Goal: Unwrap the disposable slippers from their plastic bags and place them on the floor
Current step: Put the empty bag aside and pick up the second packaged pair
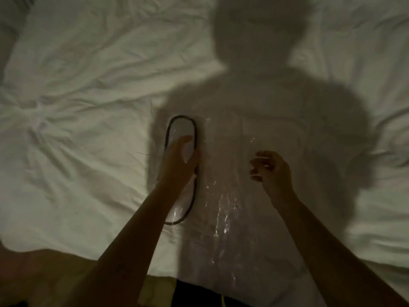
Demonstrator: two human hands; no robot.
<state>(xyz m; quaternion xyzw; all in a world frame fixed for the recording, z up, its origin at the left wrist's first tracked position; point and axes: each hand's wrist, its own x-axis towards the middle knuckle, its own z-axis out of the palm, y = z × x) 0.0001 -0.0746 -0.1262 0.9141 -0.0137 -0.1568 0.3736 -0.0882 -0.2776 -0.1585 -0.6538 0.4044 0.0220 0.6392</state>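
Observation:
A white disposable slipper [183,129] with a dark trim around its sole lies lengthwise on the bed, inside clear plastic. My left hand [178,158] rests on its middle, fingers spread across it; I cannot tell whether it grips the slipper. To its right lies a clear plastic bag [228,196], shiny and crinkled, flat on the sheet; what is inside it is hard to make out. My right hand [271,171] hovers over the bag's right side with its fingers curled and apart, holding nothing.
The rumpled white bed sheet [77,107] fills the view, with my own shadow across its middle. The bed's near edge [155,278] runs along the bottom, with dark clothing below it.

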